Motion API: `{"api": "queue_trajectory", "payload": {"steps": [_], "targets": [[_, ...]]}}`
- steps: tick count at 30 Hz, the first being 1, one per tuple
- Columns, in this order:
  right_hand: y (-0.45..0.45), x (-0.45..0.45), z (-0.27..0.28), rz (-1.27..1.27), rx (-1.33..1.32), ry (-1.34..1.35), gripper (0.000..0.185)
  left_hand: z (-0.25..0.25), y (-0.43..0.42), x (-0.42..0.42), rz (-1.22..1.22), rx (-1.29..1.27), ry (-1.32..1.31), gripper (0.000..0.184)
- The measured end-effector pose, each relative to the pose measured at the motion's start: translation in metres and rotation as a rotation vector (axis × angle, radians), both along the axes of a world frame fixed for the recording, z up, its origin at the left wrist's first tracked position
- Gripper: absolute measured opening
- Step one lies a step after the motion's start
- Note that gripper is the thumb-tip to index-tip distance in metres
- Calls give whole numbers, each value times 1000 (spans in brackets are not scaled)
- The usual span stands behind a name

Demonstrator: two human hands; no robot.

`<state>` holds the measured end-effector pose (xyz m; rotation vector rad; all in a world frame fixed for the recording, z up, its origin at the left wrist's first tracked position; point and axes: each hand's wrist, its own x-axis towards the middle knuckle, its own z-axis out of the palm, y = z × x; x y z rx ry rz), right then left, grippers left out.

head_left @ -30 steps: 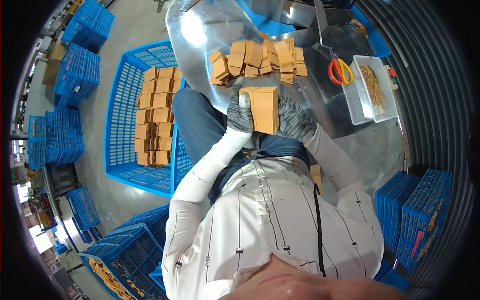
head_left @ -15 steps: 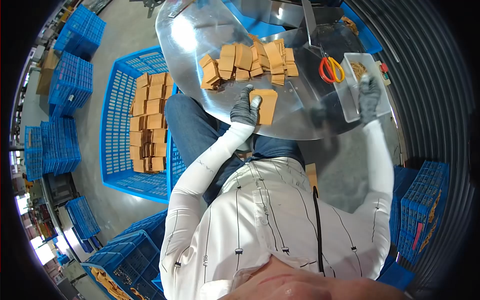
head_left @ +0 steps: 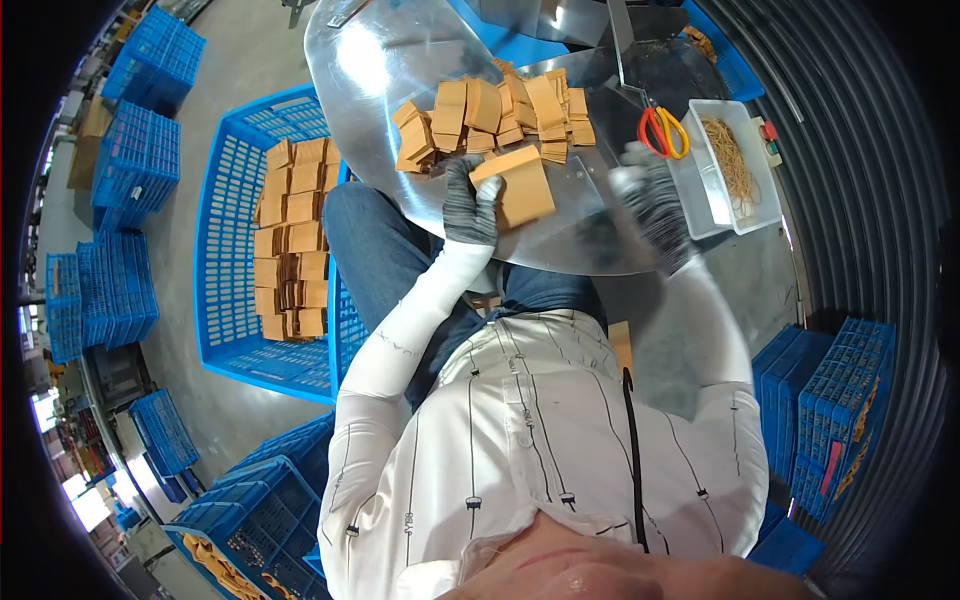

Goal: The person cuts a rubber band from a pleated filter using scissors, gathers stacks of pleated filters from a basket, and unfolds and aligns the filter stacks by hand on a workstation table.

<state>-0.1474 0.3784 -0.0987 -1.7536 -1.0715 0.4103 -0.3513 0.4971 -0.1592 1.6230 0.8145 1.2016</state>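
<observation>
My left hand [head_left: 470, 205], in a grey glove, grips a stack of tan cards [head_left: 522, 188] above the near part of the metal table [head_left: 590, 225]. Blurred by motion, my right hand [head_left: 652, 205] is to the right of that stack, apart from it, beside the white tray; its fingers are smeared, and anything in them cannot be made out. Several more tan stacks [head_left: 483, 108] lie just beyond my left hand. In the white plastic tray [head_left: 700, 190] is a heap of thin tan rubber bands [head_left: 732, 165].
Scissors with red and yellow handles [head_left: 662, 133] lie left of the tray. On the left, a blue crate [head_left: 212, 270] holds rows of tan stacks. More blue crates [head_left: 840, 410] stand at the right, with others along the left side.
My right hand went from the stack to the tray of bands, then came back leftward. My left hand kept the stack, which is now raised and tilted. The view has shifted slightly.
</observation>
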Motion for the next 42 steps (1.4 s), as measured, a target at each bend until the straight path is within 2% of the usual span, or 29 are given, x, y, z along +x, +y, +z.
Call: {"api": "queue_trajectory", "payload": {"steps": [1, 3, 6, 7, 9, 11, 14, 19, 21, 24, 27, 29, 33, 36, 37, 38, 40, 41, 42], "targets": [[5, -17, -34, 196, 279, 245, 34, 5, 1, 1, -1, -32, 1, 27], [25, -54, -20, 330, 16, -21, 36, 5, 3, 7, 19, 21, -19, 26], [50, -90, -40, 227, 60, 108, 37, 17, -3, 4, 53, -43, -2, 35], [55, -96, -43, 158, 70, 38, 40, 21, -6, 5, 52, -98, -48, 38], [57, -106, -45, 181, 53, 0, 42, 18, -6, 0, 69, -157, -77, 49], [54, -110, -40, 261, 16, -52, 44, 9, -6, -8, 28, -221, -94, 49], [51, -108, -52, 387, 158, 98, 47, -7, -6, -14, -71, -382, -158, 50], [41, -106, -51, 424, 121, 182, 49, -16, -6, -16, -138, -528, -163, 53], [38, -104, -50, 435, 68, 216, 50, -16, -8, -13, -135, -558, -184, 52], [39, -103, -45, 451, -23, 184, 60, -21, -6, -14, -99, -538, -136, 49], [40, -108, -47, 422, 24, 67, 71, -27, -6, -10, -25, -450, -177, 46], [45, -106, -48, 481, 12, 98, 77, -33, -4, -9, 12, -426, -211, 47], [41, -109, -40, 570, 90, 164, 79, -30, -2, -18, -205, -634, -240, 56], [39, -112, -34, 612, 63, 315, 78, 9, -12, -20, -213, -982, -333, 57], [36, -112, -27, 618, 20, 478, 77, 3, -11, -18, -218, -1017, -368, 58], [32, -112, -18, 619, -25, 640, 77, 3, -11, -20, -329, -1146, -438, 57], [29, -111, -6, 630, -72, 724, 77, 3, -12, -28, -555, -1400, -579, 57], [31, -110, -4, 639, -65, 643, 77, 5, -8, -24, -412, -1398, -489, 54], [29, -108, -12, 621, -70, 580, 78, 4, -7, -24, -320, -1201, -364, 52]]}}
